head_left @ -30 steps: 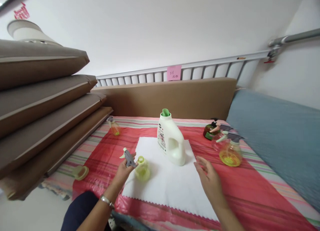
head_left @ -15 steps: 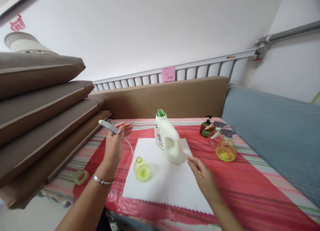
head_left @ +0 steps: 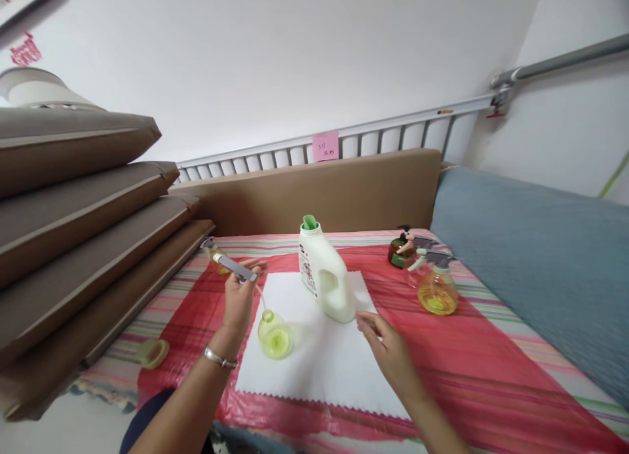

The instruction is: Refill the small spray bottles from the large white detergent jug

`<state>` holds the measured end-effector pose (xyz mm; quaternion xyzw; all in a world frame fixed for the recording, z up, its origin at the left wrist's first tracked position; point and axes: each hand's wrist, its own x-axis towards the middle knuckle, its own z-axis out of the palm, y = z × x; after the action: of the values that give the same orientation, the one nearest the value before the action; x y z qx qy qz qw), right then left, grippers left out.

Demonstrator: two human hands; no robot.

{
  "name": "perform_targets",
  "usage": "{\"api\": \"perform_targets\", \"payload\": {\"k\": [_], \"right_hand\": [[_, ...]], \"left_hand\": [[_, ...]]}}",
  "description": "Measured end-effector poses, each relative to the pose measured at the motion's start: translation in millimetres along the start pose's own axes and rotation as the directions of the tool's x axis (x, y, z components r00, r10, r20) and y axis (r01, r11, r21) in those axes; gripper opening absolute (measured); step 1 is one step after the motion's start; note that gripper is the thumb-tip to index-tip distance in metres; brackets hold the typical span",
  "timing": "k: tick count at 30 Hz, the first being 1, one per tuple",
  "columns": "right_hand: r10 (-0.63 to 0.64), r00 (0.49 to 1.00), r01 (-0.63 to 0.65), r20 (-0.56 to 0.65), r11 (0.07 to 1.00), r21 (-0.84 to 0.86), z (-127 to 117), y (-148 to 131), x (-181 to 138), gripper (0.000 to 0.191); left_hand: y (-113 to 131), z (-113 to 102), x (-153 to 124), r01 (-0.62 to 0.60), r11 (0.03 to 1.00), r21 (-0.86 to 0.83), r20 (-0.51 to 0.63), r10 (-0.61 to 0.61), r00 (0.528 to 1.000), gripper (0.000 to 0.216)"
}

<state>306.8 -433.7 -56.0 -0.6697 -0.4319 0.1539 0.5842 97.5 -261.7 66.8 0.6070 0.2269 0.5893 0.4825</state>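
My left hand [head_left: 239,297] is closed on a grey trigger spray head [head_left: 236,267]. Its thin clear tube [head_left: 261,298] hangs down to the mouth of a small round spray bottle [head_left: 275,339] holding yellow-green liquid; whether the tip is inside I cannot tell. This bottle stands on a white cloth [head_left: 319,369]. Behind it, also on the cloth, is a large white jug [head_left: 327,277] with a side handle and a green spout in its neck. My right hand [head_left: 386,346] is empty, its fingers loosely bent and apart from the thumb, close to the jug's base.
Two spray bottles, one with yellow liquid [head_left: 437,297], and a dark pump bottle [head_left: 400,251] stand at the right. Another spray bottle [head_left: 216,254] is at the back left. A pale green cap [head_left: 152,354] lies left. Stacked brown cushions [head_left: 98,244] rise along the left.
My left hand has moved right with the spray head, bringing the tube's end to the small bottle's mouth. My right hand has stayed beside the jug. The view has shifted slightly.
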Motion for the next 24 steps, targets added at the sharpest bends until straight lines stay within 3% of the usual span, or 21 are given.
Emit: {"api": "perform_targets", "payload": {"k": [10, 16, 24], "right_hand": [[-0.037, 0.999, 0.037, 0.03, 0.999, -0.009, 6.9, 7.9, -2.4, 0.032], [-0.018, 0.996, 0.019, 0.088, 1.0, -0.002, 13.4, 8.9, -5.1, 0.033], [-0.017, 0.989, 0.02, 0.148, 1.0, -0.022, 16.7, 5.8, -8.1, 0.03]], "left_hand": [[-44.1, -18.5, -19.0, 0.058, 0.993, 0.103, 0.065, -0.065, 0.996, 0.031], [-73.1, -31.6, -34.5, 0.149, 0.963, 0.225, 0.088, -0.172, 0.981, 0.037], [-85.6, -30.3, -43.2, 0.185, 0.938, 0.295, 0.087, -0.219, 0.972, 0.033]]}}
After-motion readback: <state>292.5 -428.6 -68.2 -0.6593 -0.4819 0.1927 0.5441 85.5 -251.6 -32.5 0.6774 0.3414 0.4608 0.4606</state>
